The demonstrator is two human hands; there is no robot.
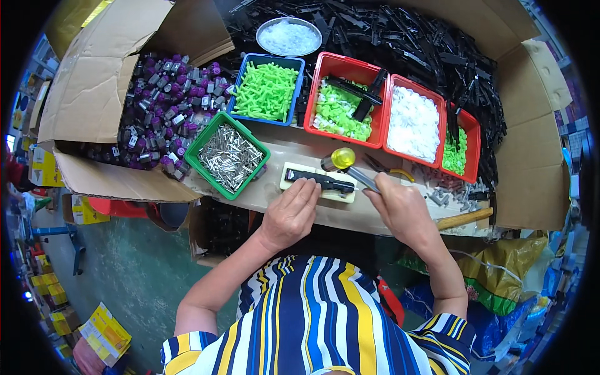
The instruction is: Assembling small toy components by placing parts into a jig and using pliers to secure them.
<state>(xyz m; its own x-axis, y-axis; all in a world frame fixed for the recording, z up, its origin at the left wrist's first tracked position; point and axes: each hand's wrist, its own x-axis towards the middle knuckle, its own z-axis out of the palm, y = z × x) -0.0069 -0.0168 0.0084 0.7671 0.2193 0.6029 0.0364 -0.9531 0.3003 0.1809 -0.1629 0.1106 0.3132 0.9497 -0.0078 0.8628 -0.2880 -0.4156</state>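
The black plastic part (326, 181) lies flat on a pale block (317, 183) at the front of the tabletop (294, 153), its long axis running left to right, just beyond both hands. The left hand (290, 212) is nearer: its fingers (306, 187) are stretched out together and press down on the part's left end. The right hand (400, 209) sits to the right, its fingers closed around the shaft of a yellow-headed mallet (343, 159), whose head hovers just above the part's right end. A green tray of metal pins (227, 155) stands to the left.
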